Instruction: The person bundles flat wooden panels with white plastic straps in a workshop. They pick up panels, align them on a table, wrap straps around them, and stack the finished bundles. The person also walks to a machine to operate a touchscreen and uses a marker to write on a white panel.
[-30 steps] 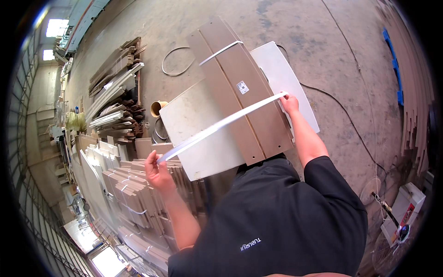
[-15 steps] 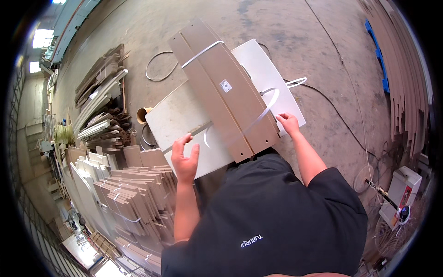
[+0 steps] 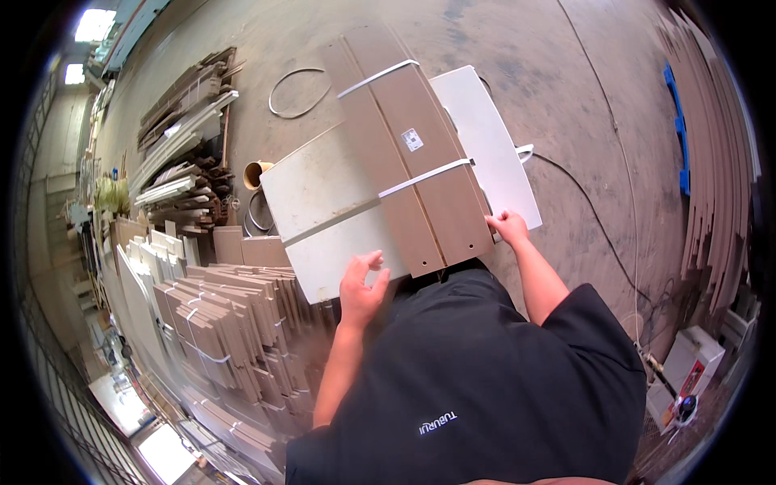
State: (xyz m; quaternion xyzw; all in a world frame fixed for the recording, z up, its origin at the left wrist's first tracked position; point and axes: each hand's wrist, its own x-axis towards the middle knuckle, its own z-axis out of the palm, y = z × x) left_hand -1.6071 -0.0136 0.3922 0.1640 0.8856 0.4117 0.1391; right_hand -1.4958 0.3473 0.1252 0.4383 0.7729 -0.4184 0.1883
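A long bundle of brown boards [image 3: 388, 121] lies across the strapping machine's pale top [image 3: 323, 194], its near end close to my body. Two white straps run across it, a far strap [image 3: 378, 78] and a nearer strap [image 3: 428, 177], and both lie flat. On its upper face is a white label [image 3: 412, 139]. My left hand [image 3: 364, 283], empty with fingers curved and apart, hovers just left of the bundle's near end. At the right edge my right hand [image 3: 509, 228] has its fingers closed against the boards; its fingertips are partly hidden.
Stacked strapped boards [image 3: 218, 315] stand at left, with a pile of offcuts [image 3: 186, 153] beyond. A cardboard tube [image 3: 255, 173] and a loop of strap [image 3: 299, 93] lie on the floor. A black cable [image 3: 582, 186] trails right; more boards [image 3: 711, 162] stand far right.
The nearer strap, a loose loop before, now lies tight across the boards. My left hand has moved right toward the bundle; my right hand has come down to its edge.
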